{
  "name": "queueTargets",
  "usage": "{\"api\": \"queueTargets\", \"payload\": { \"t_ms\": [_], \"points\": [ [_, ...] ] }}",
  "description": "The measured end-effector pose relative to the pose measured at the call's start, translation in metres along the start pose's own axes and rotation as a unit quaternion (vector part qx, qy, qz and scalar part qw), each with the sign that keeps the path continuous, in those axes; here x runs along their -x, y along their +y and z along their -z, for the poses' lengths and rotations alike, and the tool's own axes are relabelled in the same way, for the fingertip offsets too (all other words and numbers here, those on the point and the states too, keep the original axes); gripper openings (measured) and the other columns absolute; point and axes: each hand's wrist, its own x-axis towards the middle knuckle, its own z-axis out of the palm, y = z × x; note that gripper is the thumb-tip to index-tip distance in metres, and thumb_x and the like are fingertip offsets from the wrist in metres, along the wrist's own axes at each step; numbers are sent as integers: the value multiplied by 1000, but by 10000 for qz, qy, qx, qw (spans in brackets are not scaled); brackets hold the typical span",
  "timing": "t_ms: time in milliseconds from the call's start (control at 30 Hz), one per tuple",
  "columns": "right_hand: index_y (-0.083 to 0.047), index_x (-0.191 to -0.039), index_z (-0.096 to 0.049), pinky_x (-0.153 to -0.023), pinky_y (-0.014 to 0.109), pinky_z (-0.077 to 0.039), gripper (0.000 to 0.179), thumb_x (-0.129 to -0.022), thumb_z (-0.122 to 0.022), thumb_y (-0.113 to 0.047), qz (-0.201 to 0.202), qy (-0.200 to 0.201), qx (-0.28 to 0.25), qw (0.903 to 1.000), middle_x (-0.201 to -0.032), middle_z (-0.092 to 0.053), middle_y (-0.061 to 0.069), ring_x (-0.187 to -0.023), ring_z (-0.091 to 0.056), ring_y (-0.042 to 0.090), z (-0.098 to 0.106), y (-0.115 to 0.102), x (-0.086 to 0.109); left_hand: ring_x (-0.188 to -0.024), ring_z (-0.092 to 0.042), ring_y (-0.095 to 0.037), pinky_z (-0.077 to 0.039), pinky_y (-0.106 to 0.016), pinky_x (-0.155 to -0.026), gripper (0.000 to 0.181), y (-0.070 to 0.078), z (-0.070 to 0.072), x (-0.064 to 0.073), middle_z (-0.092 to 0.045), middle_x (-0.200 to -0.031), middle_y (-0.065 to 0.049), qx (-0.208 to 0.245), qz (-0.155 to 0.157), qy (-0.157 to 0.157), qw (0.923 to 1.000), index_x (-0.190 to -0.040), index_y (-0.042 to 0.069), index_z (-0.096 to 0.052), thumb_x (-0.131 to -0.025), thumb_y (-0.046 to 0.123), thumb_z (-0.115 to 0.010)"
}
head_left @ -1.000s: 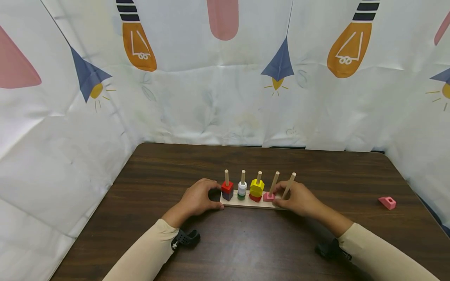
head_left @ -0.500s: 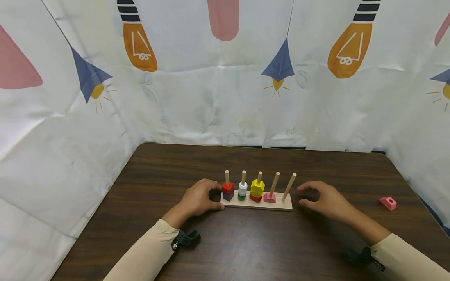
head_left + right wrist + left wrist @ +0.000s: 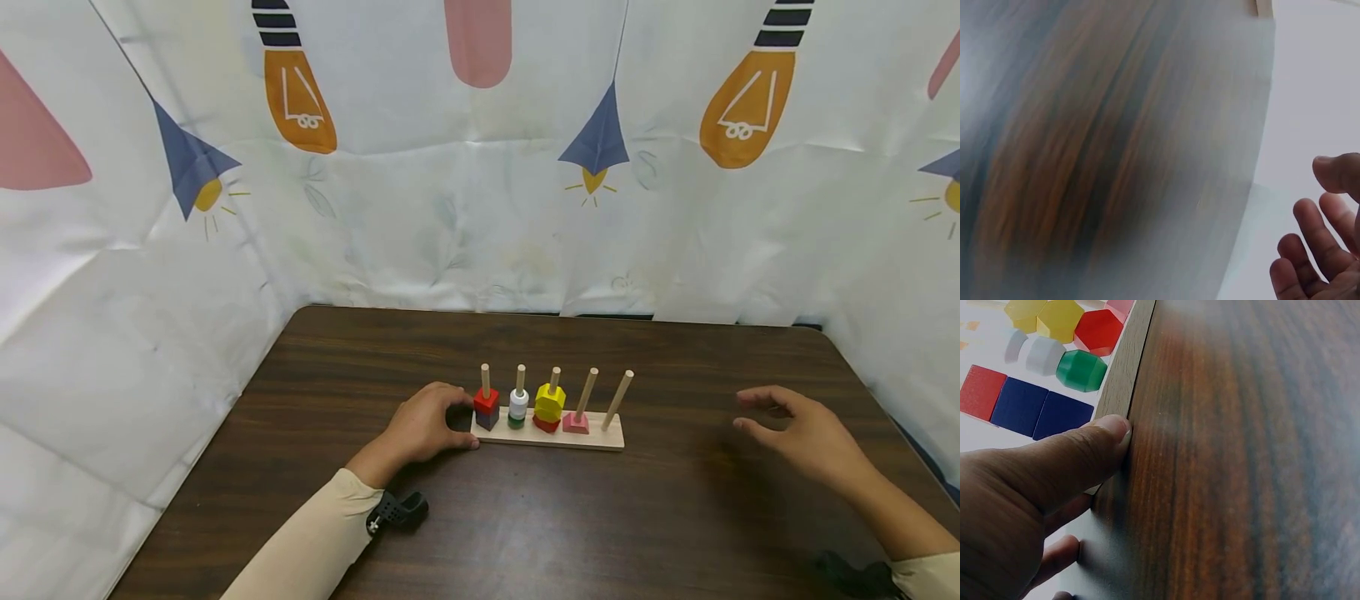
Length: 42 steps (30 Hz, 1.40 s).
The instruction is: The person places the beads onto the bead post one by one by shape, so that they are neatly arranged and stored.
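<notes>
A wooden peg board (image 3: pixel 600 439) stands on the table with upright pegs. My left hand (image 3: pixel 423 422) holds its left end, thumb (image 3: pixel 1107 428) against the front edge. From left to right, the pegs carry a red block (image 3: pixel 486 400) over dark blue ones, white pieces (image 3: pixel 517 402) over a green one (image 3: pixel 1082 370), yellow hexagonal pieces (image 3: pixel 550 402) over a red one (image 3: pixel 1099 332), and a pink block (image 3: pixel 576 423). The rightmost peg (image 3: pixel 618 400) is bare. My right hand (image 3: pixel 813 437) hovers at the right with fingers relaxed and holds nothing. It hides the spot of the loose pink block.
The dark wood-grain table (image 3: pixel 570 525) reaches to a white printed curtain (image 3: pixel 450 217) at the back and sides. A black wrist strap (image 3: pixel 397 510) sits on the left sleeve (image 3: pixel 307 542).
My right hand has let go of the pink block on the fourth peg and moved right, over the loose pink block's spot. The left hand has stayed on the board's end.
</notes>
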Motion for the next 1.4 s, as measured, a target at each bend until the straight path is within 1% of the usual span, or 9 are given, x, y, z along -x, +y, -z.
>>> {"api": "queueTargets", "payload": {
  "t_ms": [167, 300, 500, 633, 700, 767, 900, 1100, 1400],
  "points": [
    [-1, -137, -57, -76, 60, -49, 57, -99, -68, -42, -454, 50, 171, 9988, -138, -51, 36, -114, -53, 57, 13, 22, 6, -125, -58, -25, -51, -51, -97, 51, 0, 0, 0, -69, -124, -1, -29, -5, -38, 10000, -115, 22, -76, -72, 40, -94],
    [2, -138, -54, -67, 54, -51, 62, -100, -65, -46, -782, 138, 352, 9962, -136, -47, 42, -108, -56, 57, 21, 38, 8, -125, -58, -26, -51, -51, -97, 50, 0, 0, 0, -69, -124, -1, -36, -20, -26, 10000, -115, 21, -76, -72, 40, -94],
    [8, -140, -48, -57, 41, -46, 68, -101, -65, -45, -1054, 248, 508, 9928, -114, -58, 38, -86, -61, 44, 28, 66, 10, -125, -58, -25, -50, -50, -98, 50, 0, 0, 0, -69, -124, -1, -26, -1, -14, 10000, -115, 21, -76, -72, 40, -95],
    [13, -139, -45, -64, 53, -46, 72, -102, -62, -46, -1169, 296, 538, 9912, -121, -52, 42, -93, -54, 54, 30, 84, 13, -125, -58, -25, -50, -50, -98, 50, -1, -1, 0, -69, -123, 0, -19, -15, 15, 10000, -114, 22, -76, -71, 39, -95],
    [15, -137, -44, -73, 63, -44, 73, -102, -63, -46, -1191, 329, 623, 9904, -132, -41, 48, -107, -45, 63, 30, 90, 13, -125, -58, -25, -50, -49, -99, 50, 0, -1, 0, -69, -122, 0, -21, -14, 26, 10000, -114, 22, -77, -71, 39, -95],
    [17, -136, -44, -80, 70, -39, 72, -102, -63, -43, -1213, 350, 700, 9895, -133, -39, 49, -111, -41, 66, 30, 96, 13, -125, -58, -24, -50, -49, -99, 50, 0, -1, 0, -70, -122, 1, -21, -22, 40, 10000, -114, 22, -77, -71, 39, -95],
    [19, -132, -44, -83, 71, -38, 66, -99, -70, -32, -1217, 430, 813, 9883, -128, -42, 47, -109, -43, 64, 27, 101, 12, -125, -58, -24, -49, -48, -100, 50, 0, -1, -1, -69, -122, 1, -43, -3, 18, 10000, -114, 22, -77, -71, 39, -95],
    [21, -123, -50, -69, 58, -48, 52, -92, -75, -12, -1196, 550, 787, 9882, -112, -58, 43, -94, -58, 56, 25, 101, 9, -125, -58, -25, -49, -48, -100, 49, 0, 0, -1, -70, -122, 0, 9, -9, 24, 10000, -113, 21, -77, -71, 38, -95],
    [19, -115, -58, -63, 52, -48, 42, -92, -76, -12, -1027, 538, 890, 9893, -99, -65, 37, -85, -63, 50, 26, 99, 7, -125, -58, -24, -49, -48, -101, 50, 1, 1, -1, -70, -122, 0, -8, 8, -12, 10000, -114, 21, -77, -71, 38, -95]
  ]
}}
